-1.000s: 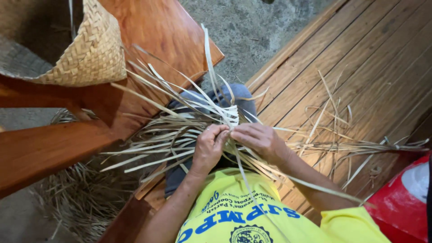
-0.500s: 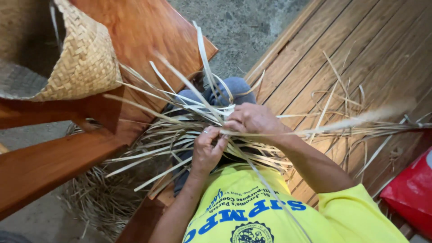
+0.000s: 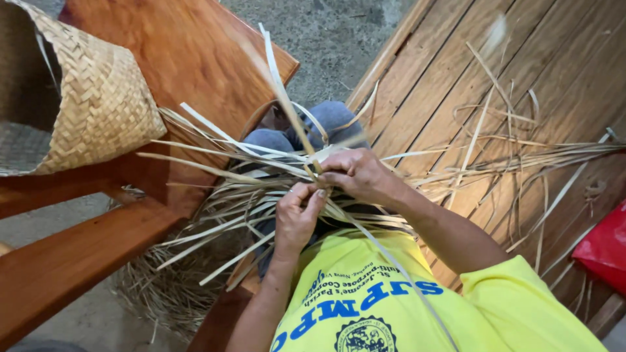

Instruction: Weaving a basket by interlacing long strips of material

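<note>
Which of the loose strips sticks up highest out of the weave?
The pale strip rising from beside the right hand, pointing up toward the bench; the others fan out flat sideways.

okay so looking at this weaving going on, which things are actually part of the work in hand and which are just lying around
In the work:
left hand and right hand, both pinching strips
flat woven piece with loose pale leaf strips on the lap

Lying about:
finished woven basket on the wooden bench
spare strips on the plank floor
red object
</note>
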